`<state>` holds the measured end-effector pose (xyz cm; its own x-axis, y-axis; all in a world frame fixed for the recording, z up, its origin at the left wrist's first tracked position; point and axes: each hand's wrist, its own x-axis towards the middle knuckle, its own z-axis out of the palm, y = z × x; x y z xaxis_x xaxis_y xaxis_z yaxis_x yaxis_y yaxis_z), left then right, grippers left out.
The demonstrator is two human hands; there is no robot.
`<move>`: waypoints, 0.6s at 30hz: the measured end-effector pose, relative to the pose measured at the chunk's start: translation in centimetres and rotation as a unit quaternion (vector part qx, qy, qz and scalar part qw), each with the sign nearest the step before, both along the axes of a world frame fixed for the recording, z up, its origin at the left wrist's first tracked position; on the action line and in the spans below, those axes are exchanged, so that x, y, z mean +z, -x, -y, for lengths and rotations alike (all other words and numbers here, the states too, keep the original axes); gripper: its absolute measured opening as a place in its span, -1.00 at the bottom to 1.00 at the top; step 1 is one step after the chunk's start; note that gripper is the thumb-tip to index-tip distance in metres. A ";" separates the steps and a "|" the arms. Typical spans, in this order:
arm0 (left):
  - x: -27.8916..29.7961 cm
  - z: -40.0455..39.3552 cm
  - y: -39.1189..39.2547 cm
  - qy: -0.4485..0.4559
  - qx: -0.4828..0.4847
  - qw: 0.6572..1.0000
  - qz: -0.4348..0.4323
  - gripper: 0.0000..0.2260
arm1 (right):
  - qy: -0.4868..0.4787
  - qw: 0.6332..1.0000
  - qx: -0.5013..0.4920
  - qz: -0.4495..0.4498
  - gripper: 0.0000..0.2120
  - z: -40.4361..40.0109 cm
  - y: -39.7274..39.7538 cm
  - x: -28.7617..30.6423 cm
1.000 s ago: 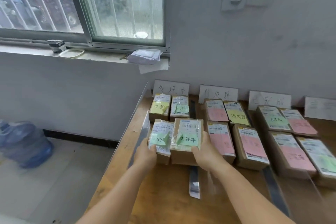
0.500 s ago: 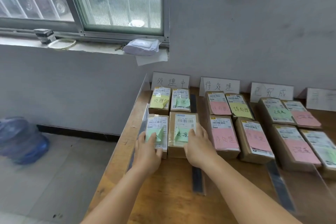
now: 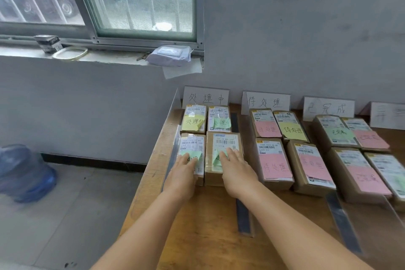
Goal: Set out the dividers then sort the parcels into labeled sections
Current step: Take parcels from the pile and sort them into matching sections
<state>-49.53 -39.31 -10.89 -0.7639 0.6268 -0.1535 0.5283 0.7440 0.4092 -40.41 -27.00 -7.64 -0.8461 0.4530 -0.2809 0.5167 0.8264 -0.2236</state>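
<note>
On the wooden desk (image 3: 197, 215) under the grey wall, taped brown cardboard parcels (image 3: 271, 160) fill labeled sections; left hand (image 3: 183, 176) and right hand (image 3: 237, 173) press the last two with flat, released fingers (image 3: 230, 152); sorting looks nearly done

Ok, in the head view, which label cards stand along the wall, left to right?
处理中 card → 待处理 card → 已完成 card → a fourth card, cut off by the frame edge, its writing unreadable.
</note>
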 end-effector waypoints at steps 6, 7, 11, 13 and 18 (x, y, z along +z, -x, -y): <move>1.0 0.0 -0.6 0.025 -0.016 0.999 -0.012 -0.31 | 0.012 1.000 -0.007 -0.019 -0.20 0.4 -0.6 0.8; 1.3 -0.1 -0.9 0.029 -0.020 0.999 -0.020 -0.29 | 0.005 1.000 -0.002 -0.023 -0.20 0.6 -0.9 1.0; 2.9 -0.4 -2.3 0.059 -0.049 0.996 -0.045 -0.22 | -0.020 0.999 0.009 -0.039 -0.17 1.0 -2.6 2.0; 3.8 -0.4 -3.3 0.064 -0.068 0.994 -0.050 -0.22 | -0.027 0.999 0.005 -0.039 -0.17 1.1 -3.8 2.5; 6.0 -1.3 -8.4 0.045 -0.104 0.992 -0.056 -0.25 | -0.025 0.999 -0.022 -0.033 -0.16 0.6 -9.0 3.9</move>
<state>-41.15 -37.97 -4.86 -0.6358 0.7596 -0.1374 0.7121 0.6458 0.2752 -31.39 -27.59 -3.73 -0.8406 0.5029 -0.2012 0.5389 0.8138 -0.2174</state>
